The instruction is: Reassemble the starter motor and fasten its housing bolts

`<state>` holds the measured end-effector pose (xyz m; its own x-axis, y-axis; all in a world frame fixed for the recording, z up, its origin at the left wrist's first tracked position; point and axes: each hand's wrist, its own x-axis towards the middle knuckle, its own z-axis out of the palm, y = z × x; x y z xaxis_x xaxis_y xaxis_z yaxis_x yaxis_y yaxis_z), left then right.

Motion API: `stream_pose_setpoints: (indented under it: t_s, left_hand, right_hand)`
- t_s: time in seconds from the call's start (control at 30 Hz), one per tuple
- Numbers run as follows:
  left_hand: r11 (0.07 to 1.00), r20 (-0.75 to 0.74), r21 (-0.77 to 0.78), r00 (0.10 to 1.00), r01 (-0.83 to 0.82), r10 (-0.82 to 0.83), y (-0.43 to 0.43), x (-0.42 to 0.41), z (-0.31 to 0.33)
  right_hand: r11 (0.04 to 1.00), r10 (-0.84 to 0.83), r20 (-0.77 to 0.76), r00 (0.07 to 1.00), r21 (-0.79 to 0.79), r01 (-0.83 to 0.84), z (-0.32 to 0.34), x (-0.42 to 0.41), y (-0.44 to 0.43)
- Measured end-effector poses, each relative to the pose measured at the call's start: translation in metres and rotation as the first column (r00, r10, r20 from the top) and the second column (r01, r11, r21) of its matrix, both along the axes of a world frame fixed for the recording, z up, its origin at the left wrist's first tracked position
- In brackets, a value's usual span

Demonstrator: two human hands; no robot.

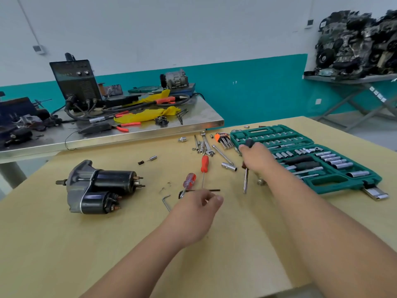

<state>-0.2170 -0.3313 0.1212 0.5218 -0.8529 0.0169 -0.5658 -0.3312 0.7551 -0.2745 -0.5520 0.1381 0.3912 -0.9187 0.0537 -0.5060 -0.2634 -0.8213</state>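
**Both hands out among the tools, starter motor lying to the left**

A white wall with a teal lower band backs the room; a steel side counter (150, 130) carries a dark machine and yellow rags; the tan wooden counter (107, 244) in front holds the work. The starter motor (96, 187) lies on its side at the counter's left, well apart from both hands. An open green socket case (322, 186) sits at the right. The right hand (255, 158) reaches to the case's near edge, clenched around a black-handled tool (249, 143); the left hand (199, 209) hovers by a red-handled screwdriver (189, 181), fingers loosely curled, gripping nothing visible.
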Motion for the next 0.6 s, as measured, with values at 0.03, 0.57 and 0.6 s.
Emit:
stream_pose_setpoints:
  t_s: [0.03,0.57,0.6]
  left_hand:
    - [0.996,-0.105,-0.063,0.993,-0.06,0.053,-0.004,0.003,0.002]
    - [0.829,-0.958,-0.217,0.277,-0.516,-0.078,-0.043,0.017,-0.007]
    - [0.836,-0.961,-0.215,0.261,-0.504,-0.09,-0.04,0.02,-0.006]
  right_hand:
    - [0.993,0.087,-0.231,0.969,-0.056,-0.103,-0.007,0.006,0.004]
    - [0.662,0.661,-0.284,0.694,-0.214,-0.718,-0.032,0.004,0.09]
    - [0.652,0.675,-0.29,0.678,-0.196,-0.733,-0.032,0.004,0.091]
